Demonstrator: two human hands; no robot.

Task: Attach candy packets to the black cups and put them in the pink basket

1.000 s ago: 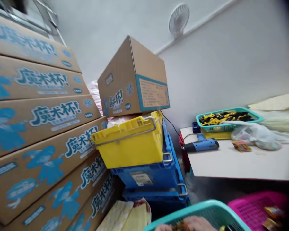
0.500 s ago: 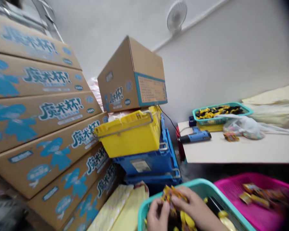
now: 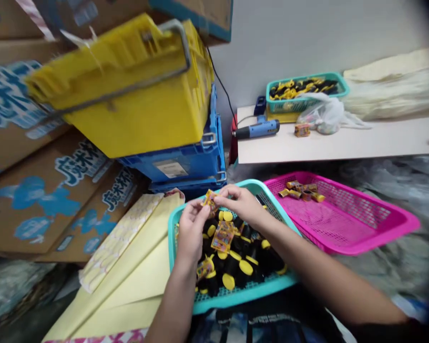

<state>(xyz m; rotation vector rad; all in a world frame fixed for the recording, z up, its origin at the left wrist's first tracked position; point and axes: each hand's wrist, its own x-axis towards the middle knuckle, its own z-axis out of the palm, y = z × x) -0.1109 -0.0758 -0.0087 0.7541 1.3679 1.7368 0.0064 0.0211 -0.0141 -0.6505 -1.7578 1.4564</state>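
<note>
Both hands meet over a teal basket [image 3: 236, 295] on my lap that holds several black and yellow small parts [image 3: 236, 267] and a printed sticker strip [image 3: 222, 237]. My left hand [image 3: 193, 228] and my right hand [image 3: 241, 202] pinch the same small yellow and orange printed piece [image 3: 210, 199] between their fingertips, above the basket's far left corner. Neither hand touches the basket's rim.
A pink basket [image 3: 343, 224] with several small printed pieces [image 3: 302, 188] lies to the right. Yellow sheets [image 3: 136, 257] lie left of the teal basket. Stacked blue crates [image 3: 186, 162], a yellow crate [image 3: 136, 90] and cardboard boxes [image 3: 57, 190] stand behind. A white table [image 3: 343, 140] carries a blue tool [image 3: 259, 128] and another teal basket [image 3: 303, 95].
The view has tipped down from the boxes and wall to my lap. Both hands have lifted out of the teal basket's contents and now pinch one small printed piece together.
</note>
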